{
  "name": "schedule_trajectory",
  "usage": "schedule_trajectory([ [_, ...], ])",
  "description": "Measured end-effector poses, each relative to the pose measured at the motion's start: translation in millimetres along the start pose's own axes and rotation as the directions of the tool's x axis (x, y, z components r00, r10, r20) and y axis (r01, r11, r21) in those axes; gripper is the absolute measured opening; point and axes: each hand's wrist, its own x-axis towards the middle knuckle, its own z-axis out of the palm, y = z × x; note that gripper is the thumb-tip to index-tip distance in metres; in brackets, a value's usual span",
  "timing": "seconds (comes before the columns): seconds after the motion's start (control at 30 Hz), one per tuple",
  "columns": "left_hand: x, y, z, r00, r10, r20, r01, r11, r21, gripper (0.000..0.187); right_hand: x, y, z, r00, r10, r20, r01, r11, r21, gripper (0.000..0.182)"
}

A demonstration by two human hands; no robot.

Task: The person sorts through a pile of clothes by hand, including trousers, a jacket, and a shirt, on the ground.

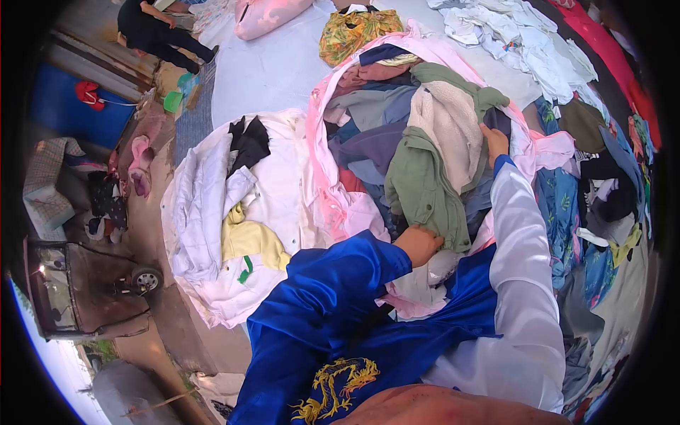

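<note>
A green jacket with cream fleece lining lies spread over a heap of clothes inside a pink cloth bundle. My left hand, in a blue sleeve, is closed on the jacket's near end. Farther out, at the jacket's right edge, is my right hand in a white sleeve. Its fingers are bent around the edge, partly hidden by the cloth. Grey-purple garments lie beneath the jacket, and a crumpled clear plastic piece sits beside my left hand.
Left of the bundle is a white cloth with white, black and yellow garments. A yellow patterned bag and a pink sack stand beyond. White clothes and blue printed garments lie rightward. A person bends at upper left.
</note>
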Motion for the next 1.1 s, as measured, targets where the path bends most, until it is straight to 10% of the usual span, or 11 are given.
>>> schedule_trajectory([
  [0.1,-10.5,5.8,1.4,0.904,-0.029,0.426,0.072,0.994,-0.086,0.056,-17.2,-14.5,5.4,0.946,0.119,0.302,-0.208,0.936,0.284,0.047],
  [0.23,-2.7,-29.5,13.9,0.949,-0.169,0.268,0.183,0.983,-0.03,0.048,-82.6,-54.7,32.7,0.881,-0.457,0.118,0.457,0.889,0.03,0.038],
  [0.3,2.2,-37.3,5.3,0.959,-0.258,0.117,0.27,0.957,-0.104,0.041,-136.2,-79.6,23.9,0.685,-0.621,0.381,0.727,0.548,-0.414,0.043],
  [0.43,0.9,-55.2,15.0,0.921,-0.375,0.1,0.383,0.92,-0.077,0.044,-189.7,-51.6,-6.5,0.438,-0.166,0.884,0.896,0.166,-0.413,0.034],
  [0.57,-3.5,-68.4,40.8,0.865,-0.454,0.215,0.472,0.88,-0.043,0.049,-196.2,8.7,-46.3,0.318,0.674,0.667,0.907,-0.012,-0.421,0.023],
  [0.67,1.7,-76.2,57.9,0.869,-0.445,0.215,0.479,0.865,-0.148,0.05,-175.6,21.4,-51.8,0.471,0.472,0.745,0.849,-0.013,-0.528,0.025],
  [0.83,22.1,-82.1,84.8,0.88,-0.452,0.148,0.459,0.724,-0.516,0.043,-126.8,28.1,-48.0,0.661,0.238,0.712,0.604,0.394,-0.692,0.042],
  [1.1,64.0,-76.5,146.8,0.603,-0.796,0.053,0.502,0.328,-0.8,0.066,-98.9,70.5,-23.2,0.865,0.091,0.494,0.273,0.74,-0.615,0.068],
])
